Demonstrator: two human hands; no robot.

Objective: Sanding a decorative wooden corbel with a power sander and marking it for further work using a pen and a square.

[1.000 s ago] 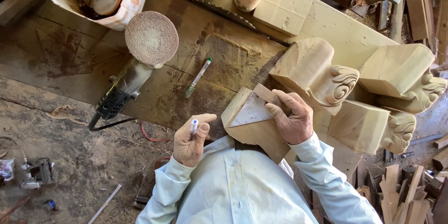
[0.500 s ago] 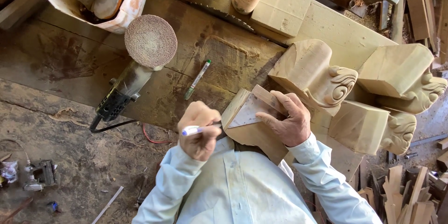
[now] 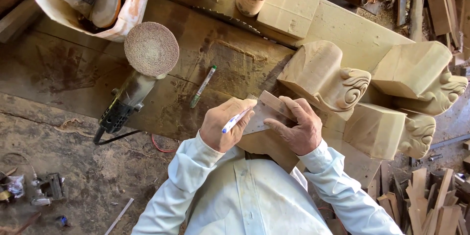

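One pale wood block [image 3: 267,139] bears a grey template [image 3: 262,112]; left hand [image 3: 223,125] grips a pen [image 3: 235,120], right hand [image 3: 296,127], at three o'clock, presses flat.

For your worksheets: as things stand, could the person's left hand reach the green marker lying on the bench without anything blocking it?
Probably yes. The left hand holds a blue-and-white pen, and the green marker lies just beyond it on bare bench.

Bright, even daylight fills the frame; shadows are soft, focus is sharp throughout, with slight wide-angle bending at the edges.
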